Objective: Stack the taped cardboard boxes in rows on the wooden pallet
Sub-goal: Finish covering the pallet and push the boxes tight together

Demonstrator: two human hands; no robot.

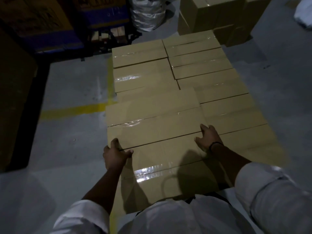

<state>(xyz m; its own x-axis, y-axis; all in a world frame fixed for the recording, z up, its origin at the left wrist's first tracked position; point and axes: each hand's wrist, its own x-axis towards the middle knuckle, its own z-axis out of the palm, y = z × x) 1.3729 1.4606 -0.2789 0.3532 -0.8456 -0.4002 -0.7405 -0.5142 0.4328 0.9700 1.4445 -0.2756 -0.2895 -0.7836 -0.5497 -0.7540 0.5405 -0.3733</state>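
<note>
Both hands on one taped box (152, 115) at frame centre, sitting atop the stacked boxes (194, 65) that run toward upper right. Left hand (114, 154) grips its near-left corner, fingers curled round the edge, thumb on the top of the box below. Right hand (206, 137) clamps the near-right corner likewise. Pallet hidden under the stack. More boxes (211, 17) upper right; yellow floor line (72, 110) left.

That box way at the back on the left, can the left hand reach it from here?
Probably not. The left hand is gripping the near box, and two more boxes lie before the back box.
</note>
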